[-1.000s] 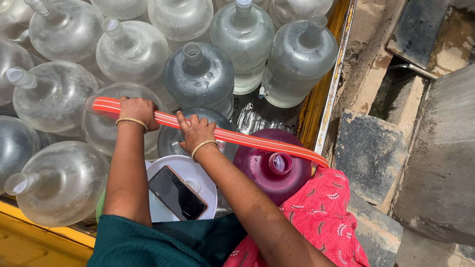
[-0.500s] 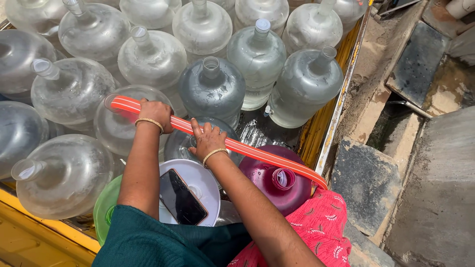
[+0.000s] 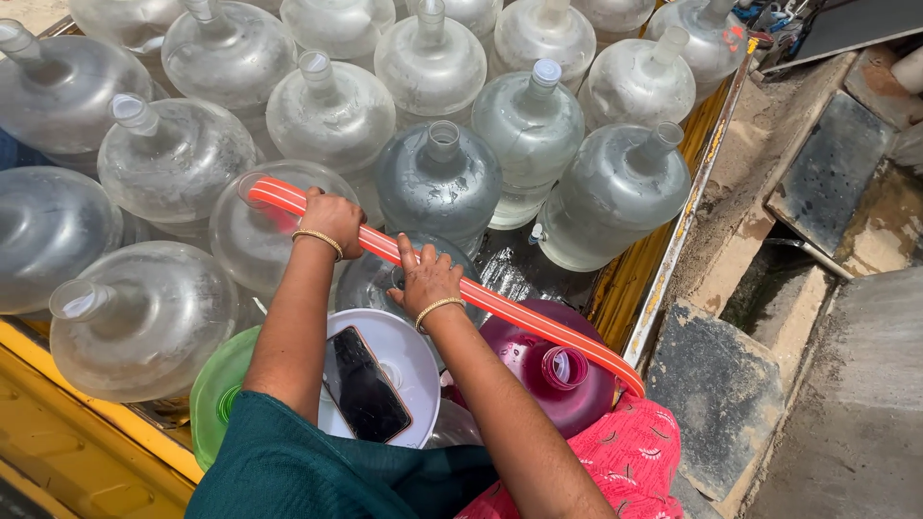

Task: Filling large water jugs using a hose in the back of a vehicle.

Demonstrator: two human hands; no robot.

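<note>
Clear, rounded water jugs (image 3: 437,183) are crowding the whole space ahead of both hands, packed shoulder to shoulder, some capped in white and the one just beyond the right hand standing open-necked. None is showing a readable label from here. Below the right hand a magenta jug (image 3: 538,370) is lying with its ribbed mouth facing up, and under the left forearm a green container (image 3: 216,389) is peeking out beside a white round lid (image 3: 404,351) with a dark phone (image 3: 363,383) lying flat on it. A yellow truck-bed rail (image 3: 663,274) is running along to the right of the hands.

The orange-red hose (image 3: 519,317), flat and striped with paler lines, is stretching diagonally across the jugs, from its open end just left of the left hand down to the pink cloth (image 3: 615,461) near the right elbow.

The left hand (image 3: 332,219) is closing in a full fist around the hose near its upper end. The right hand (image 3: 428,279) is lying over the hose farther down, fingers spread and pressing on it; whether it is gripping underneath I cannot tell.
</note>
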